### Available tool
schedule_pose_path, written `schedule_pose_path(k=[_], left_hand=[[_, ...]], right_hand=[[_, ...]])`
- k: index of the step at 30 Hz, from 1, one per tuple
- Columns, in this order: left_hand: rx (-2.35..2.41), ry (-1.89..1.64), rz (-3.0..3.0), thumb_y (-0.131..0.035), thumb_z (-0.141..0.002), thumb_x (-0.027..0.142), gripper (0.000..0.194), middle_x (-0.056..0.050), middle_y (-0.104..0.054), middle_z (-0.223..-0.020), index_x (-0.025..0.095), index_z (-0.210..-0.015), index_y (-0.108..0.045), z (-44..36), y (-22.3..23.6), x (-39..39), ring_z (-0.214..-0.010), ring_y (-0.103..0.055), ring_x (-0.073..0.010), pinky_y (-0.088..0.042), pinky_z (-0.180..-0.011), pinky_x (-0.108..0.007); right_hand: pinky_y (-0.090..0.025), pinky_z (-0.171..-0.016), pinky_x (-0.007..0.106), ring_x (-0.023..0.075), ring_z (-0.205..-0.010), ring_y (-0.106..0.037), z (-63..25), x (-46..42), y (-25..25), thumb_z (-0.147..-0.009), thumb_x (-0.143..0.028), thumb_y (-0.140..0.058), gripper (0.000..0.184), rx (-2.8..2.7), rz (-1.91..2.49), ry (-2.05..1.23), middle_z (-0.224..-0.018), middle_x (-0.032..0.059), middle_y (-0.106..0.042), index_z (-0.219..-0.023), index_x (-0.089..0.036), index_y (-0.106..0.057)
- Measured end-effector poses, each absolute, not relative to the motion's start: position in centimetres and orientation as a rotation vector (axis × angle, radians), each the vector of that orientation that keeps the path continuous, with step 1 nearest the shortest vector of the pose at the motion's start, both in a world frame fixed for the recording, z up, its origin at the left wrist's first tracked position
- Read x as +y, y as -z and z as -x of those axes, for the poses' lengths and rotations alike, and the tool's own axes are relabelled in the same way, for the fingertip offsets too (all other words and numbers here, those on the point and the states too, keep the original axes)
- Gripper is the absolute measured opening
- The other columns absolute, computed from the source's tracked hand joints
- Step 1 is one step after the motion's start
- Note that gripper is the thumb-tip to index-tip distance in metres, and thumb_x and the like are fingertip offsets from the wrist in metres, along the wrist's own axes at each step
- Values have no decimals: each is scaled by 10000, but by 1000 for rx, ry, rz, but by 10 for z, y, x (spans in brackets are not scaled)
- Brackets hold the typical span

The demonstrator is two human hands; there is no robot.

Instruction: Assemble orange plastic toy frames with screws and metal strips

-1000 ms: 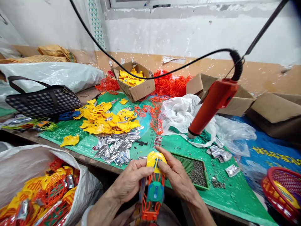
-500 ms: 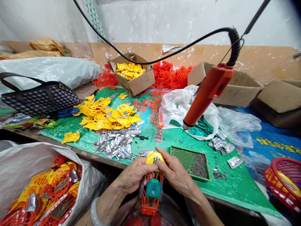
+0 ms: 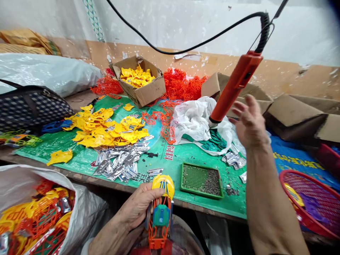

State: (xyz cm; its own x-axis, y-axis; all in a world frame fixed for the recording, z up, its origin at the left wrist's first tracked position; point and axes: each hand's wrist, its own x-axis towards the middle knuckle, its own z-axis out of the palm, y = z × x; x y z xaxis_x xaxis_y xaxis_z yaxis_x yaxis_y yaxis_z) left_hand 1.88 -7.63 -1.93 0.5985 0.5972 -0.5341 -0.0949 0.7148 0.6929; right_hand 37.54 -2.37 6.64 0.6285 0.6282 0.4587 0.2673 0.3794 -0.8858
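My left hand (image 3: 138, 207) is closed round a toy assembly (image 3: 160, 212) below the table edge: an orange lattice frame with a yellow cap on top and a teal piece in the middle. My right hand (image 3: 248, 122) is raised over the table with its fingers spread, holding nothing. It is just right of the orange electric screwdriver (image 3: 233, 86), which hangs tilted from a black cable, its tip over white plastic. A green screw tray (image 3: 195, 175) with small dark screws lies on the green mat between my hands.
Yellow parts (image 3: 103, 127) and silver metal pieces (image 3: 119, 164) are heaped on the mat. A cardboard box (image 3: 147, 92) of yellow parts and orange lattice frames (image 3: 183, 85) stand at the back. A sack (image 3: 34, 209) of assemblies is lower left, a red basket (image 3: 315, 202) lower right, a handbag (image 3: 29, 108) left.
My right hand has let go of the toy assembly and risen up and to the right, beside the hanging screwdriver. My left hand keeps the assembly. The view has swung right.
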Motion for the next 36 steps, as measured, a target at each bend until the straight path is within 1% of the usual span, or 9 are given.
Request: schedule_pose_path(k=[1, 3, 5, 7, 12, 17, 19, 25, 36], left_hand=[[839, -446, -651, -841, -647, 296, 240, -20, -649, -554, 92, -690, -721, -19, 18, -78, -452, -523, -74, -418, -442, -156], [833, -458, -611, -848, -648, 285, 237, -20, -651, -568, 89, -722, -735, -20, 19, -80, -466, -534, -77, -428, -450, -158], [853, -464, -570, -849, -657, 282, 233, -5, -634, -552, 92, -740, -741, -20, 24, -83, -449, -521, -69, -429, -446, -155], [883, -470, -541, -846, -665, 281, 230, 0, -632, -551, 94, -751, -745, -20, 31, -85, -438, -515, -63, -434, -448, -153], [855, -446, -528, -825, -697, 300, 270, -69, -723, -714, 87, -847, -754, -24, 36, -91, -570, -628, -124, -519, -566, -209], [884, -455, -534, -799, -731, 342, 283, -76, -720, -691, 87, -838, -737, -29, 31, -95, -554, -625, -137, -508, -550, -223], [902, -467, -524, -815, -710, 344, 291, -70, -714, -676, 89, -822, -732, -30, 31, -97, -532, -608, -125, -497, -533, -216], [883, -416, -480, -813, -716, 333, 277, -64, -707, -668, 90, -824, -736, -34, 37, -104, -531, -604, -110, -498, -526, -200], [904, -413, -425, -817, -710, 319, 253, -56, -707, -623, 92, -797, -745, -39, 42, -107, -498, -605, -108, -511, -516, -202]], right_hand=[[-484, -750, 368, 206, -989, -632, -369, -11, -68, -632, -370, -694, 535, -969, 1180, -347, -1147, 97, -655, -1137, -223, -595], [-503, -728, 356, 175, -864, -624, -350, 6, -68, -580, -335, -745, 492, -1009, 1119, -434, -993, 20, -667, -1041, -235, -608], [-508, -677, 334, 141, -720, -576, -330, 11, -67, -509, -281, -796, 476, -984, 1061, -528, -833, -37, -621, -943, -232, -609], [-494, -623, 303, 111, -635, -522, -312, 3, -67, -478, -231, -821, 482, -966, 1036, -650, -755, -61, -560, -911, -223, -609], [-503, -584, 310, 123, -626, -530, -270, -43, -67, -518, -218, -839, 512, -1049, 1026, -911, -723, -63, -509, -975, -218, -609], [-498, -574, 302, 142, -648, -573, -238, -80, -44, -614, -179, -768, 245, -993, 1162, -769, -717, -27, -602, -832, -201, -659], [-488, -556, 295, 147, -638, -580, -233, -86, -31, -626, -170, -743, 194, -951, 1219, -743, -711, -18, -631, -803, -199, -670], [-486, -570, 297, 142, -611, -571, -236, -90, -7, -603, -181, -762, 132, -846, 1258, -614, -674, -14, -639, -695, -190, -669], [-518, -597, 327, 149, -626, -579, -229, -96, 4, -648, -206, -759, 105, -829, 1193, -628, -715, -10, -615, -709, -192, -675]])
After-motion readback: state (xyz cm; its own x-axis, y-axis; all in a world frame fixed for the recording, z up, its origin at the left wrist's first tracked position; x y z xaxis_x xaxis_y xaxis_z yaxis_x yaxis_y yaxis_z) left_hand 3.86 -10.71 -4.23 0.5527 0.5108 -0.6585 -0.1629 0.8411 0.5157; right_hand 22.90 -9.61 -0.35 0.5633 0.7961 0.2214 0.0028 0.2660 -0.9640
